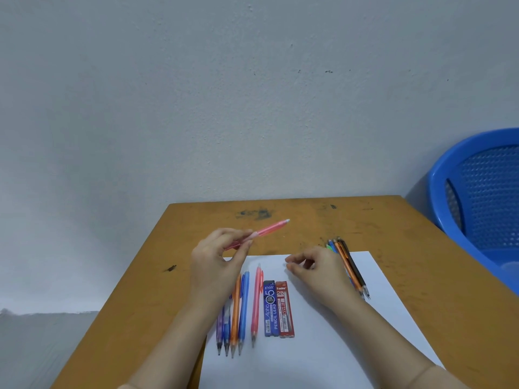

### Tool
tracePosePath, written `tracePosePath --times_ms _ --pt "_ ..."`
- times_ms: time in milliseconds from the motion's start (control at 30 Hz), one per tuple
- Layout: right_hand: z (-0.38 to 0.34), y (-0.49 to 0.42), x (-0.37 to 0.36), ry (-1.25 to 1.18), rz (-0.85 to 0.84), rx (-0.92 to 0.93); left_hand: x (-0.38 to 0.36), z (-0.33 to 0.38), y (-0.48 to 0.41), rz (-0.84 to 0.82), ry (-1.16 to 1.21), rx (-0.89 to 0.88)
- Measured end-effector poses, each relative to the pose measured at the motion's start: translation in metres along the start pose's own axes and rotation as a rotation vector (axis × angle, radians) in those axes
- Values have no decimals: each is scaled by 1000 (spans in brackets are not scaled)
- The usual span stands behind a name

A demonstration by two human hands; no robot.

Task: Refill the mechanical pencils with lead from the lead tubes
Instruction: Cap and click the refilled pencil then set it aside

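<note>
Jutting up-right from the left hand [216,262], the pink pencil [269,230] sits clamped in its grip.

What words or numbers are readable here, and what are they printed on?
"g'soft": blue lead tube.
"Alpha", "5", "PENCIL LEAD": same tube.
"Faster": red lead tube.
"2B": both tubes.
Finer print on both tubes is too blurred to read; the pencils show no readable text.

Translucent plastic pencils [241,307], matt white paper [323,332], scuffed wooden table [309,217].

Tilted pink pencil [269,230] aloft; two lead tubes [284,310] flat, touching
</note>
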State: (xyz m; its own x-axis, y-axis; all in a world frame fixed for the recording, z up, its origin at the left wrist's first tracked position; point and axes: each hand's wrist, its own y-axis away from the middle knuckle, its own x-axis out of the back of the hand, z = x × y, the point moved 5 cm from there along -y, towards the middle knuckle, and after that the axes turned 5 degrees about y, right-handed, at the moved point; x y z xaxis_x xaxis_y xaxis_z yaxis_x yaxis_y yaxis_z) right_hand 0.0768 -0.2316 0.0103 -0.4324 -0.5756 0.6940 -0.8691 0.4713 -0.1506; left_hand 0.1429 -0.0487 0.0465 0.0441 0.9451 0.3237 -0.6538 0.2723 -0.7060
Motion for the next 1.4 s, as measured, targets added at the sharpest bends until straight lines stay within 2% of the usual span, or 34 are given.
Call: tracePosePath --times_ms 267,500,1400 --pt "0 5 22 -595 84 -100 -2 2 0 -35 -25 8" --pt "-2 8 28 -956 101 -179 -6 4 2 -87 -20 23" --pt "-7 12 28 -999 54 -192 -12 3 5 -90 1 -32"
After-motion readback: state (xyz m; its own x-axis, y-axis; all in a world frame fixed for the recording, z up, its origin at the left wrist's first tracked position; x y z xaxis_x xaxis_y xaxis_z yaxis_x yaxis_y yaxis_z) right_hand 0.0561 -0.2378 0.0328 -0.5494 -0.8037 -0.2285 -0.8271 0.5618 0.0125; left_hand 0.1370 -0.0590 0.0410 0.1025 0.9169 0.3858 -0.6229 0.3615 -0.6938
